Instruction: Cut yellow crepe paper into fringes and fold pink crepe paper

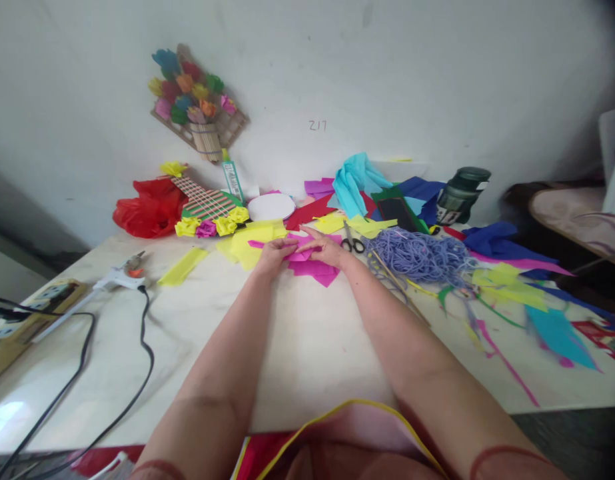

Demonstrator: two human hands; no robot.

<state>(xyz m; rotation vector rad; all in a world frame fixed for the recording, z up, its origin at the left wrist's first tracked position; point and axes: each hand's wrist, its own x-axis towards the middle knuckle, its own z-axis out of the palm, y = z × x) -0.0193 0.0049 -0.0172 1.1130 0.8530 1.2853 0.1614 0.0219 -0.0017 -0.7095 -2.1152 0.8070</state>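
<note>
Both of my hands work at the middle of the table on a piece of magenta crepe paper [302, 248]. My left hand [276, 256] is closed, pinching the paper's left part, and a narrow magenta end sticks out past it. From the right, my right hand [330, 252] holds the same piece with thumb and fingers, its index finger stretched out. Beneath the hands lie more magenta sheets [317, 272]. Yellow crepe paper [242, 247] is spread beside the left hand. Black-handled scissors [356, 246] lie just right of the right hand.
A heap of purple-blue string [420, 257] and paper scraps cover the right side. At left are a hot glue gun [122, 275], its cord and a power strip [42, 307]. A stick guitar decorated with paper flowers [210, 203], a white oval [271, 207] and a dark jar [462, 195] stand behind.
</note>
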